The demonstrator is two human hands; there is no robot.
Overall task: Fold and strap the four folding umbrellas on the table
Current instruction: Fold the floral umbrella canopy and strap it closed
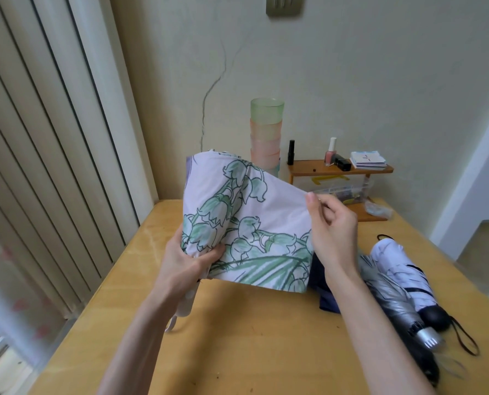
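Note:
A pale pink folding umbrella with green flower print [254, 212] is held up above the wooden table [237, 337]. My left hand [186, 263] grips its bunched canopy near the handle end; the white handle [184, 303] sticks out below my wrist. My right hand [331, 223] pinches the canopy's upper right edge and holds one panel stretched flat. On the table to the right lie a silver umbrella [391, 292], a white one with dark trim and a black handle [400, 269], and a dark blue one [323, 286], partly hidden behind my right forearm.
A stack of pastel plastic cups [266, 132] stands at the table's back. A small wooden shelf [340, 169] beside it carries nail polish bottles and a pile of cards. A cream folding door [52, 166] lies along the left; the table's right edge meets an open doorway.

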